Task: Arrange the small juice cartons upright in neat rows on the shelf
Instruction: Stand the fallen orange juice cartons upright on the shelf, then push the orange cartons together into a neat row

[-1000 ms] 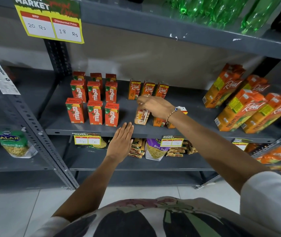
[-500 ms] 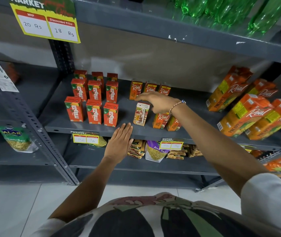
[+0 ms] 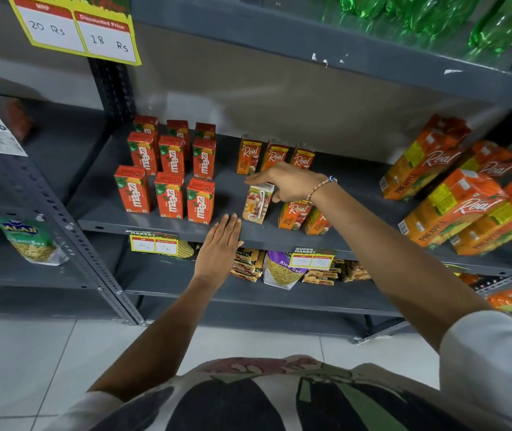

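Observation:
On the grey shelf [image 3: 155, 227], small red Maaza cartons [image 3: 170, 169] stand upright in three rows at the left. Three small orange Real cartons [image 3: 274, 157] stand in a back row. In front of them stands a Real carton [image 3: 256, 206], its straw side facing me, slightly tilted. My right hand [image 3: 285, 181] grips its top, fingers over it and thumb on its right. Two more Real cartons [image 3: 295, 213] lean just right of it, under my wrist. My left hand [image 3: 220, 244] lies flat with its fingers together, against the shelf's front edge, holding nothing.
Large pineapple Real cartons [image 3: 447, 206] lean at the shelf's right end. Green bottles [image 3: 435, 14] fill the shelf above. Snack packets [image 3: 282, 269] lie on the shelf below. A perforated upright post [image 3: 71, 231] stands at the left, and a price sign [image 3: 77, 29] hangs top left.
My right hand stood the straw-side carton upright in the front row, lifted briefly, then came down onto its top. My left hand stayed at the shelf edge.

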